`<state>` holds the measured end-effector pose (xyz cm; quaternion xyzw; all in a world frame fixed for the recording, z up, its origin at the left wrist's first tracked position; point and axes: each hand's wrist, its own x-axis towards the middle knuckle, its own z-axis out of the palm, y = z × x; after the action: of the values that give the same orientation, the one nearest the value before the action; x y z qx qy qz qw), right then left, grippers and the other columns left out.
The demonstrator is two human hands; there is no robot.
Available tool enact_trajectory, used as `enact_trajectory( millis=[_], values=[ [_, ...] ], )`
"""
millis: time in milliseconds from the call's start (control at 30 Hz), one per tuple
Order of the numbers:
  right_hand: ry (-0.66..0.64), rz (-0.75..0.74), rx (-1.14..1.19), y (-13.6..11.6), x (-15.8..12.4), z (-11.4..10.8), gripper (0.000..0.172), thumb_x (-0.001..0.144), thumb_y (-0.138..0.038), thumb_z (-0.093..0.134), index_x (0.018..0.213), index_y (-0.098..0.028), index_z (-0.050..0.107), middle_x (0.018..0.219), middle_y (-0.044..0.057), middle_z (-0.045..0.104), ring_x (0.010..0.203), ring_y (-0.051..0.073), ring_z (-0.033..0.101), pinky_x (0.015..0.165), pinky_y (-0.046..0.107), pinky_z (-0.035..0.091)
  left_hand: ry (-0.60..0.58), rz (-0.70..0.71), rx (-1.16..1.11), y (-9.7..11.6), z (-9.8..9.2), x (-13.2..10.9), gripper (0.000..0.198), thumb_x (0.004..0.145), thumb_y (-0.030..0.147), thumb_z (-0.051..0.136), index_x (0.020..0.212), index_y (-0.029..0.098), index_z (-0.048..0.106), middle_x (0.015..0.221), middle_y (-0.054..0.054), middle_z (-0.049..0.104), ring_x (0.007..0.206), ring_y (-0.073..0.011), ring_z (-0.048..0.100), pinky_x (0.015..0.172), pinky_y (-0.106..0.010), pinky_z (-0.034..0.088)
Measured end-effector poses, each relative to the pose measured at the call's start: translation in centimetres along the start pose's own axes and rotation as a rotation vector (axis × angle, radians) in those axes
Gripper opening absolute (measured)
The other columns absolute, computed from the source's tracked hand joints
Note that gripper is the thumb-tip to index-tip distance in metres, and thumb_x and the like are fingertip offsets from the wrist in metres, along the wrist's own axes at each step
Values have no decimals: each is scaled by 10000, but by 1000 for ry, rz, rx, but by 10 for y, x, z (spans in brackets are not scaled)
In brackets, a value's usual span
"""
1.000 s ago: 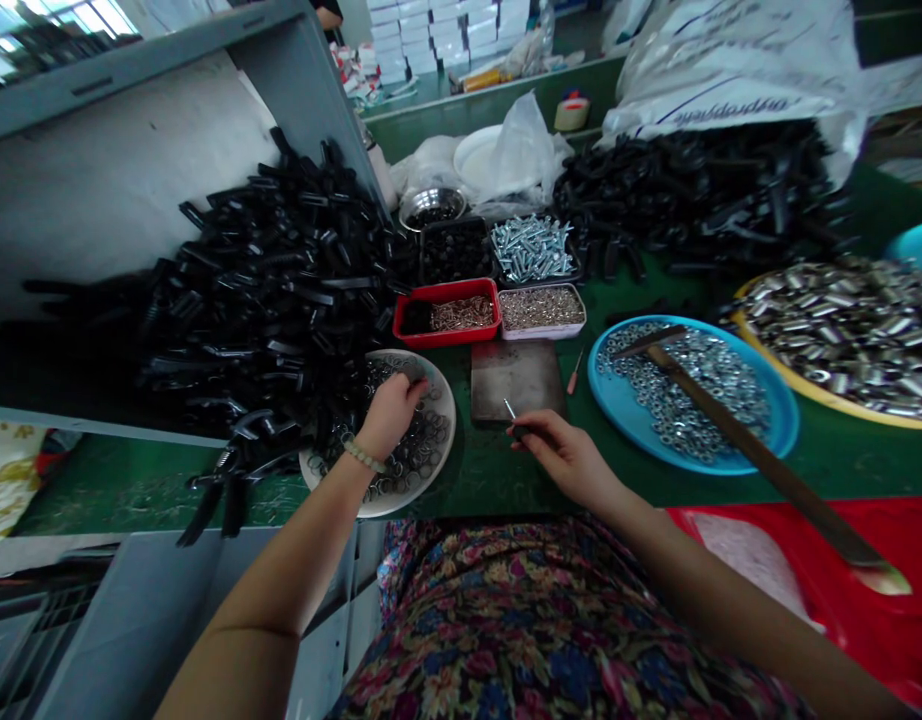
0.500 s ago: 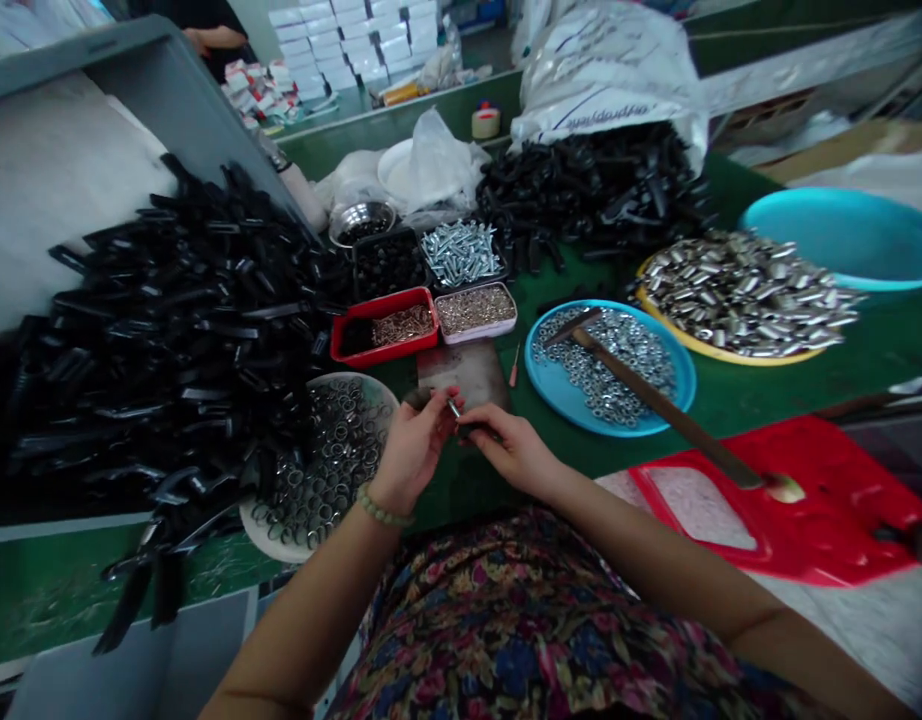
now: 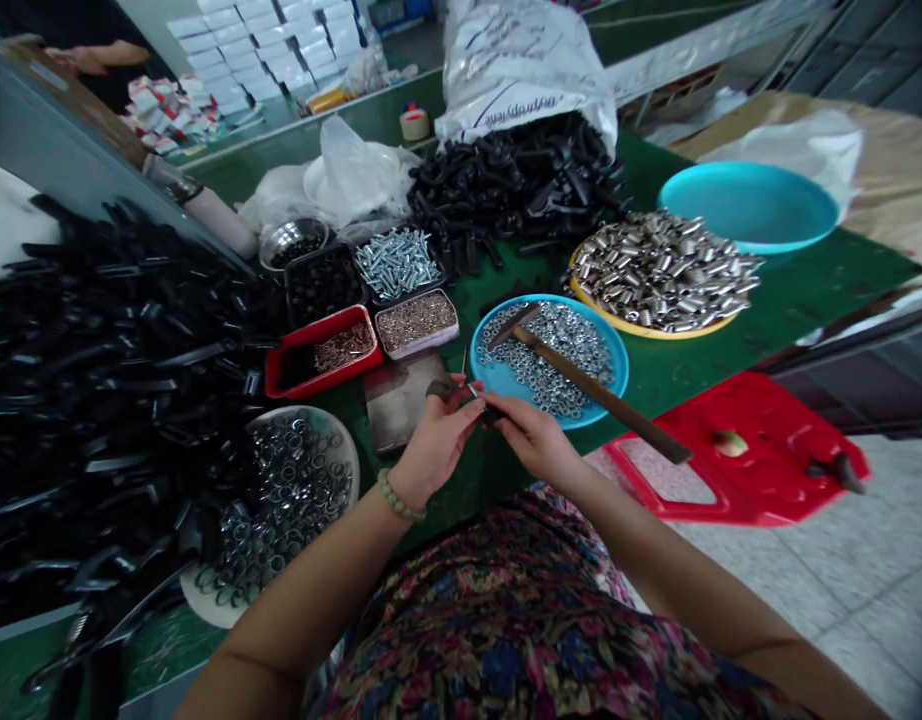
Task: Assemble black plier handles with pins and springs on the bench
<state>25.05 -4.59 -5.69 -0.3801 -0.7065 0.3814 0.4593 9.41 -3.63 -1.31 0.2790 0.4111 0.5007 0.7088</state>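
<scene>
My left hand, with a beaded bracelet at its wrist, is closed on a small black part with a shiny metal piece. Meeting it from the right, my right hand pinches the dark end of what seems the same part. Fingers cover most of it, so its full shape is hidden. Just beyond my hands lies a flat grey metal plate. A blue tray of small nuts stands to the right, with a hammer across it.
A heap of black handles fills the left, beside a dish of metal rings. Behind are a red box, a white box of small pins and screws. Springs sit at right, past which is a red stool.
The view has swung to the right, so the table's contents sit further left. Both hands stay together around the small part, now closer to the blue tray in the picture.
</scene>
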Motion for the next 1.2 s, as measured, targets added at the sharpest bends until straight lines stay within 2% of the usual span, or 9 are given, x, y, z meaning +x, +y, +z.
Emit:
enact_trajectory(
  millis=[133, 267, 467, 533, 667, 833, 1000, 1133, 1200],
  values=[
    [227, 83, 71, 9, -13, -32, 208, 917, -219, 482, 1094, -252, 588, 1000, 49, 686, 845, 181, 703, 790, 339, 581, -82, 110, 417, -7, 16, 42, 260, 768, 162, 695, 981, 201, 552, 959, -23, 635, 893, -144, 636, 864, -281, 491],
    [442, 125, 127, 8, -18, -59, 176, 886, -282, 569, 1057, -247, 550, 938, 42, 696, 779, 180, 704, 757, 356, 582, -111, 306, 909, -22, 35, 80, 258, 622, 36, 769, 736, 176, 583, 754, 10, 555, 1024, -175, 590, 981, -246, 390],
    [415, 161, 175, 9, -20, -55, 215, 830, -284, 659, 1038, -255, 611, 878, 24, 705, 761, 187, 704, 764, 361, 580, -84, 325, 1120, -33, 49, 90, 201, 688, -27, 664, 633, 153, 594, 748, -64, 601, 990, -264, 626, 1013, -388, 380],
    [391, 181, 198, 13, -19, -47, 218, 819, -293, 674, 1026, -248, 624, 883, 23, 705, 746, 184, 705, 760, 358, 587, -169, 373, 1376, -32, 46, 89, 119, 757, 26, 601, 755, 134, 652, 862, -131, 641, 968, -291, 632, 960, -424, 426],
    [322, 184, 218, 13, -13, -34, 231, 807, -287, 692, 1024, -234, 632, 915, 18, 707, 740, 155, 701, 778, 330, 590, -286, 440, 1792, -31, 38, 86, 219, 831, 120, 522, 1005, 106, 654, 1070, -184, 627, 1025, -319, 608, 863, -441, 494],
    [299, 158, 244, 1, -6, -27, 216, 808, -279, 693, 1009, -241, 626, 900, 13, 709, 728, 150, 702, 752, 315, 593, -278, 376, 1456, -13, 30, 76, 134, 797, 80, 571, 870, 97, 683, 1094, -193, 632, 1045, -335, 600, 936, -445, 449],
    [156, 121, 262, -16, -5, -15, 140, 861, -254, 631, 999, -240, 610, 883, 7, 700, 713, 131, 704, 696, 259, 582, -300, 329, 1123, 28, -1, 44, 239, 887, 136, 521, 1086, 104, 648, 1001, -95, 688, 898, -178, 654, 856, -287, 502],
    [-74, 125, 237, -30, 5, 2, 145, 898, -268, 563, 1035, -233, 598, 886, 19, 689, 747, 139, 700, 712, 278, 577, -186, -4, 317, 45, -36, 13, 238, 834, 144, 624, 1069, 121, 651, 908, -60, 694, 761, -87, 648, 775, -222, 525],
    [-155, 121, 219, -36, 13, 7, 151, 902, -264, 543, 1042, -233, 592, 886, 21, 684, 757, 142, 694, 715, 283, 573, -140, -85, 97, 48, -51, 1, 254, 727, 157, 746, 971, 128, 681, 870, -37, 691, 732, -73, 639, 748, -200, 519]
  ],
)
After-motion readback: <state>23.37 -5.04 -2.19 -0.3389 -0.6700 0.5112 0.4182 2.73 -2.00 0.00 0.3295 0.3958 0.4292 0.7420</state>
